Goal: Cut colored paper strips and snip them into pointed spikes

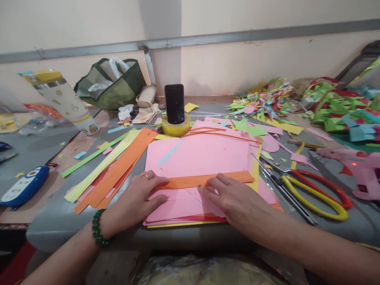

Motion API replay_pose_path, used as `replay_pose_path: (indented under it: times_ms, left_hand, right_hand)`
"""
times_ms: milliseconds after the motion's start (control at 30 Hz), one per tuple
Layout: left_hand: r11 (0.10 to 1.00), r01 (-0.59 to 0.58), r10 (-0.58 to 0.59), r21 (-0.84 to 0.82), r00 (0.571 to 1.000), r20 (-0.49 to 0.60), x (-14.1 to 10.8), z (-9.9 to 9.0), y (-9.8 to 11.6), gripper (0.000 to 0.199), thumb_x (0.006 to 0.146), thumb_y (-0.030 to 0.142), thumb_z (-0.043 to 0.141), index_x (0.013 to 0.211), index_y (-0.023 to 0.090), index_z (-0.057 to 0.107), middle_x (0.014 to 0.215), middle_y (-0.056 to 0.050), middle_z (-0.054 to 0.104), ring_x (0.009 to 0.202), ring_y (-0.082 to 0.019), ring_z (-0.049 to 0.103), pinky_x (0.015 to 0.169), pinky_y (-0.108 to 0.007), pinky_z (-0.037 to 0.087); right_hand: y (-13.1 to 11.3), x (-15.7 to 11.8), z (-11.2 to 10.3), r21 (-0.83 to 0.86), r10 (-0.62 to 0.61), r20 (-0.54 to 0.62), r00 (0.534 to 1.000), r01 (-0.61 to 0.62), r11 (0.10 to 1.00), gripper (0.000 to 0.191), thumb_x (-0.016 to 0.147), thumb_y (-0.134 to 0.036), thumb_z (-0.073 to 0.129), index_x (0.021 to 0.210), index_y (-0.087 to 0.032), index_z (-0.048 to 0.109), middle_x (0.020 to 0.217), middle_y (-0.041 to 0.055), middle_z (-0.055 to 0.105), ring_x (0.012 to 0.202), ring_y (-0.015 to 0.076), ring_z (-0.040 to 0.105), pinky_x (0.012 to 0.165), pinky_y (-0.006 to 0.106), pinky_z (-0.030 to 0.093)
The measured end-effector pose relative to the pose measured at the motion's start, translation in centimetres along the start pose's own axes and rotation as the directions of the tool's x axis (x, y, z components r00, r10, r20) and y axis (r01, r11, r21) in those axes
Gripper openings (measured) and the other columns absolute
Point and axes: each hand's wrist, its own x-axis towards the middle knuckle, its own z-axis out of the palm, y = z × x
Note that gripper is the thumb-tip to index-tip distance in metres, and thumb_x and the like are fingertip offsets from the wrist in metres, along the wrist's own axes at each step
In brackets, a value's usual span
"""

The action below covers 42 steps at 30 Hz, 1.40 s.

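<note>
A stack of pink paper sheets [175,158] lay on a grey-covered worktop [118,239], a flat orange paper strip [187,182] across its top. The left hand [136,198], its grip spread, touched the strip's left end; the right hand [237,198] rested fingertips on the strip, whether pinching or not could not be told. Right of the stack lay steel scissors with red and yellow handles [289,171]; behind it, a black phone [174,103] stood before a pale wall [252,16] with a grey rail [225,38].
</note>
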Motion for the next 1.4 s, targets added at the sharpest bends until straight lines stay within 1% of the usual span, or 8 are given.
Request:
replay_pose_path:
  times_ms: [100, 200, 333, 500, 667, 900, 1233, 1400]
  left_hand:
    - [0.986, 0.128, -0.128, -0.106, 0.992, 0.007, 1.0, -0.1, 0.6, 0.023, 0.087, 0.041, 0.051, 0.093, 0.02, 0.06, 0.09, -0.003, 0.06, 0.086, -0.019, 0.054, 0.075, -0.032, 0.04]
    - [0.985, 0.15, -0.149, -0.08, 0.989, 0.014, 2.1, 0.2, 1.3, 0.017, 0.086, 0.034, 0.053, 0.078, 0.02, 0.059, 0.083, -0.001, 0.06, 0.083, -0.018, 0.053, 0.073, -0.031, 0.038]
    - [0.986, 0.162, -0.162, -0.028, 0.987, -0.004, 2.7, 0.4, 1.4, 0.023, 0.088, 0.029, 0.047, 0.068, 0.02, 0.055, 0.076, 0.0, 0.059, 0.079, -0.018, 0.053, 0.068, -0.03, 0.035]
    - [0.983, 0.186, -0.186, 0.008, 0.983, -0.009, 2.2, 0.1, 1.1, 0.021, 0.087, 0.028, 0.048, 0.069, 0.019, 0.056, 0.079, -0.001, 0.059, 0.079, -0.018, 0.052, 0.068, -0.03, 0.035]
    - [0.973, 0.225, -0.223, 0.047, 0.974, -0.04, 1.4, 0.0, 0.1, 0.022, 0.086, 0.031, 0.049, 0.07, 0.019, 0.056, 0.079, -0.002, 0.057, 0.08, -0.019, 0.052, 0.068, -0.03, 0.036]
    - [0.98, 0.197, -0.198, -0.025, 0.977, -0.072, 0.4, 0.0, -1.4, 0.026, 0.087, 0.038, 0.048, 0.07, 0.019, 0.055, 0.076, -0.002, 0.055, 0.074, -0.018, 0.051, 0.065, -0.03, 0.035]
    - [0.95, 0.302, -0.307, -0.081, 0.95, -0.052, -0.2, -0.6, -1.7, 0.028, 0.084, 0.038, 0.047, 0.064, 0.02, 0.049, 0.068, -0.001, 0.056, 0.07, -0.018, 0.05, 0.062, -0.03, 0.035]
    - [0.951, 0.291, -0.298, -0.102, 0.952, -0.066, -0.8, -0.7, -2.5, 0.029, 0.084, 0.039, 0.047, 0.063, 0.02, 0.05, 0.071, -0.002, 0.057, 0.072, -0.019, 0.052, 0.066, -0.031, 0.039]
  right_hand:
    - [0.1, 0.0, 0.4, -0.004, -0.011, -0.027, 1.0, 0.011, 1.0, 0.024, 0.077, -0.004, 0.055, 0.099, -0.012, 0.062, 0.089, 0.0102, 0.063, 0.083, 0.0235, 0.053, 0.071, 0.034, 0.047]
    - [0.2, -0.2, 0.6, -0.015, -0.017, -0.045, 0.999, 0.016, 1.0, 0.025, 0.076, -0.004, 0.054, 0.099, -0.011, 0.062, 0.088, 0.011, 0.062, 0.082, 0.0238, 0.054, 0.07, 0.035, 0.047]
    - [0.1, -0.4, 0.5, -0.021, -0.012, -0.066, 0.998, 0.011, 1.0, 0.027, 0.075, -0.003, 0.054, 0.1, -0.011, 0.062, 0.088, 0.0109, 0.063, 0.082, 0.0231, 0.054, 0.07, 0.034, 0.047]
    - [0.2, -0.4, 0.8, -0.035, -0.028, -0.07, 0.997, 0.026, 0.999, 0.032, 0.073, -0.002, 0.055, 0.103, -0.011, 0.061, 0.089, 0.0111, 0.063, 0.084, 0.0241, 0.054, 0.071, 0.036, 0.048]
    - [0.4, -0.4, 1.3, 0.001, -0.019, -0.068, 0.997, 0.019, 1.0, 0.03, 0.074, -0.002, 0.052, 0.101, -0.013, 0.06, 0.09, 0.0106, 0.061, 0.084, 0.0232, 0.054, 0.071, 0.035, 0.048]
    - [0.5, -0.5, 1.4, 0.004, -0.029, -0.098, 0.995, 0.03, 1.0, 0.03, 0.075, -0.001, 0.05, 0.101, -0.013, 0.059, 0.088, 0.0105, 0.06, 0.086, 0.0235, 0.053, 0.071, 0.035, 0.048]
    - [0.5, -0.5, 1.4, 0.009, -0.03, -0.11, 0.994, 0.031, 0.999, 0.035, 0.07, 0.002, 0.05, 0.1, -0.013, 0.059, 0.09, 0.0106, 0.06, 0.084, 0.023, 0.054, 0.069, 0.034, 0.048]
    - [0.5, -0.6, 1.5, -0.032, -0.04, -0.14, 0.989, 0.036, 0.999, 0.038, 0.068, 0.002, 0.05, 0.101, -0.012, 0.06, 0.091, 0.0119, 0.061, 0.084, 0.0244, 0.054, 0.069, 0.036, 0.049]
